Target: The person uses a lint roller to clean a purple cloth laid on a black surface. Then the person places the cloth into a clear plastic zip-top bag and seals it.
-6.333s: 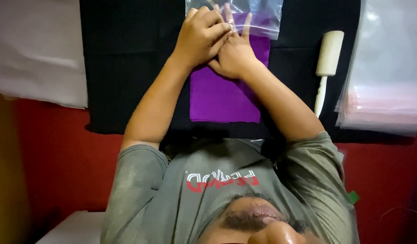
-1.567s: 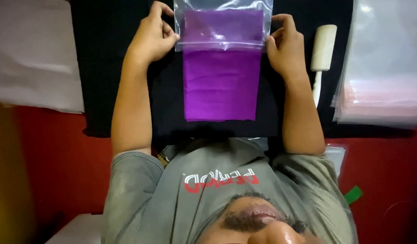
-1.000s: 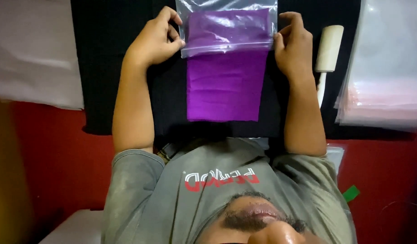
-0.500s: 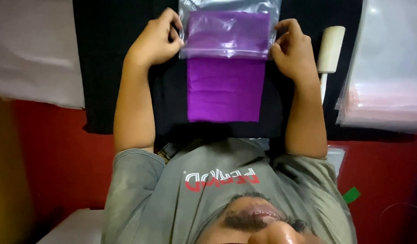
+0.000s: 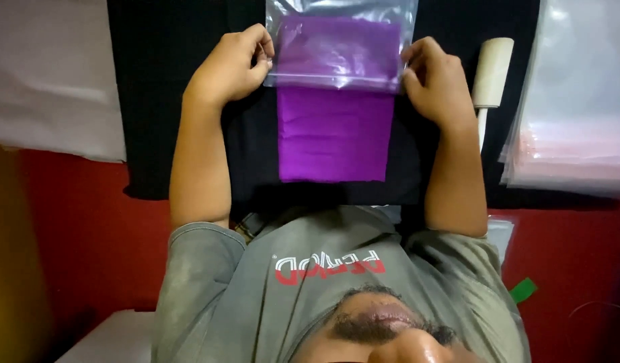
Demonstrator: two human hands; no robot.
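1. On the black mat (image 5: pixel 175 101), a folded purple cloth (image 5: pixel 333 134) lies flat, its upper half already inside a clear bag (image 5: pixel 340 47), the lower half still out.
2. The left hand (image 5: pixel 233 67) pinches the bag's left mouth edge with closed fingers; the right hand (image 5: pixel 434 81) grips the right edge the same way.
3. The step in hand looks like sleeving the cloth into the bag.
4. The next move likely calls for an even pull on both edges toward the body, so the mouth stays wide and the cloth flat.
5. The cloth's long axis runs away from the person, leading edge into the bag.
6. A white roller (image 5: pixel 488 74) lies just right of the right hand, beside a bag stack (image 5: pixel 572 107).
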